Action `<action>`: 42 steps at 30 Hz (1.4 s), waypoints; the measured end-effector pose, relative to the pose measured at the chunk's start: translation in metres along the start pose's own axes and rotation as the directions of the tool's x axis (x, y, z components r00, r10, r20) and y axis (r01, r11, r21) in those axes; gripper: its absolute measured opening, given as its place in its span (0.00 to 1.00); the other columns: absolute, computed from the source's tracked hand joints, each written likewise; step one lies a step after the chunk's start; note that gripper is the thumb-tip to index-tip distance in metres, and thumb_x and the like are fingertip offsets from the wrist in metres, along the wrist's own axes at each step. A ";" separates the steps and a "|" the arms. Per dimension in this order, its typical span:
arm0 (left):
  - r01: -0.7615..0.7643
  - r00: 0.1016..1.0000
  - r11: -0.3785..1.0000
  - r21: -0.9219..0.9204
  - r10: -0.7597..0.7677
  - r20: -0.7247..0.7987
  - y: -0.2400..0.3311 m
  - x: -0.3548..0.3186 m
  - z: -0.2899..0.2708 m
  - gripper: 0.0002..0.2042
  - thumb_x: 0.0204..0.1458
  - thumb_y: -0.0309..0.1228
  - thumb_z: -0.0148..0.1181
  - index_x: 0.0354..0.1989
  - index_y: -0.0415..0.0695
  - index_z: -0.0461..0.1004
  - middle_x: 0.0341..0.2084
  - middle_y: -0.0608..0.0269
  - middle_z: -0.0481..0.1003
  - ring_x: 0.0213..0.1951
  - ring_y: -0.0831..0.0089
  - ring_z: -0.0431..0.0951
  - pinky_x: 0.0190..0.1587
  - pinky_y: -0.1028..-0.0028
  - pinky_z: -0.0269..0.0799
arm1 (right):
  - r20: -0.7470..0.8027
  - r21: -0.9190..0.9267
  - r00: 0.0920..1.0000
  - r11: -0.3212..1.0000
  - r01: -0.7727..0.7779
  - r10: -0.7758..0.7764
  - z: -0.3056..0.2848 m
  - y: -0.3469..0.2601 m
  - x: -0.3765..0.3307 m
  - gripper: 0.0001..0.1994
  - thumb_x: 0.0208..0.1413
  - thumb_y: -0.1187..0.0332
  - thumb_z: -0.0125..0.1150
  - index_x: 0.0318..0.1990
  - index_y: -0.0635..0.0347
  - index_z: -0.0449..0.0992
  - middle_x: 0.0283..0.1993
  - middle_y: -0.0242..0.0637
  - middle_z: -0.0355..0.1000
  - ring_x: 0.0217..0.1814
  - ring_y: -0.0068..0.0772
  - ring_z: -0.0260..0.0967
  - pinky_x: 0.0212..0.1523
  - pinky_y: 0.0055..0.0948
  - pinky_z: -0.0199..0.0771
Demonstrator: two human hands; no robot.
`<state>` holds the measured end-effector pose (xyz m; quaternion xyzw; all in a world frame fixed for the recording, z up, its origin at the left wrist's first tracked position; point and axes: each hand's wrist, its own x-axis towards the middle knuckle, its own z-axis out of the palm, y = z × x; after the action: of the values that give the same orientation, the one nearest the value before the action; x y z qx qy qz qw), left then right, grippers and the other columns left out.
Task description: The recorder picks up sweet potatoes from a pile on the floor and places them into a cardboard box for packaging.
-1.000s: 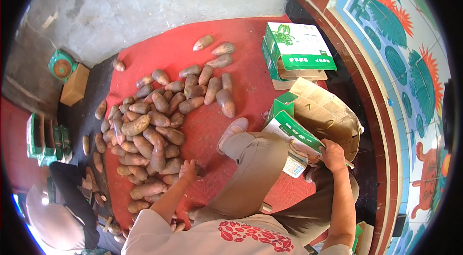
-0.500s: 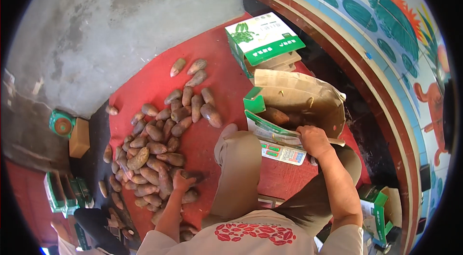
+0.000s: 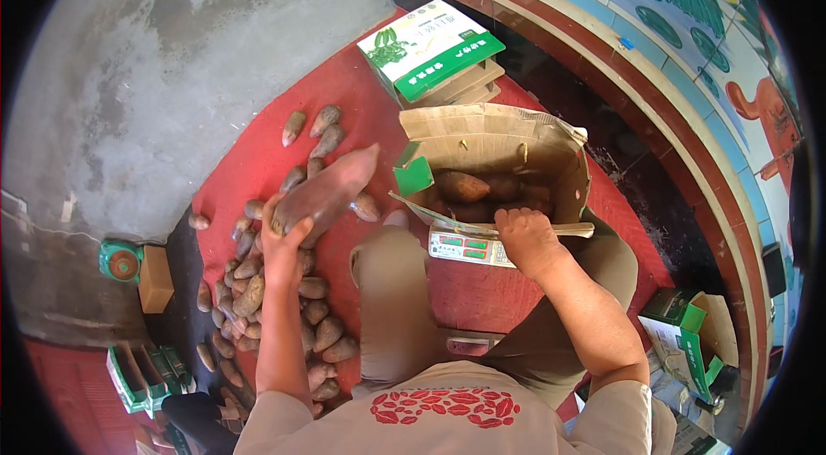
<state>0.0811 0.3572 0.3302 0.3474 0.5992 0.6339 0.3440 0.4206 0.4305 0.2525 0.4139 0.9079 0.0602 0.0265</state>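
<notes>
My left hand (image 3: pixel 286 240) is wrapped round the thick end of a large brown taro root (image 3: pixel 337 183), raised above the heap with its paler, pinkish tip pointing up and right. Below it the taro heap (image 3: pixel 251 293) spreads over a red mat. My right hand (image 3: pixel 527 240) grips the near edge of an open cardboard box (image 3: pixel 492 123), fingers curled over its rim. Inside that box lie several roots, one brown taro (image 3: pixel 462 187) showing most plainly. The box rests on a white scale (image 3: pixel 470 249) with green displays, between my legs.
A white and green carton (image 3: pixel 434 46) stands beyond the open box. Another open carton (image 3: pixel 688 345) is at the lower right. Toward the left are a small brown box (image 3: pixel 155 279), a round green device (image 3: pixel 120 261) and stacked green-white cartons (image 3: pixel 127 379). Another person's dark-clothed leg (image 3: pixel 194 417) shows at lower left.
My left hand has come up from the heap, now holding a large taro root. My right hand stays on the box edge. The whole view has shifted, and more roots inside the box show.
</notes>
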 end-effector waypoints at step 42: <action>-0.006 0.761 -0.021 1.000 -0.648 -0.009 -0.287 -0.210 -0.230 0.20 0.42 0.31 0.61 0.47 0.45 0.72 0.44 0.51 0.73 0.47 0.55 0.73 0.50 0.62 0.69 | 0.114 0.267 0.982 0.947 -0.179 0.153 -0.010 0.016 0.027 0.10 0.53 0.64 0.54 0.35 0.61 0.72 0.35 0.45 0.73 0.42 0.47 0.70 0.43 0.42 0.69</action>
<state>0.0005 0.0710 0.0285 0.4664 0.8198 -0.1554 0.2936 0.4140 0.4599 0.2647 0.4908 0.8672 -0.0841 0.0050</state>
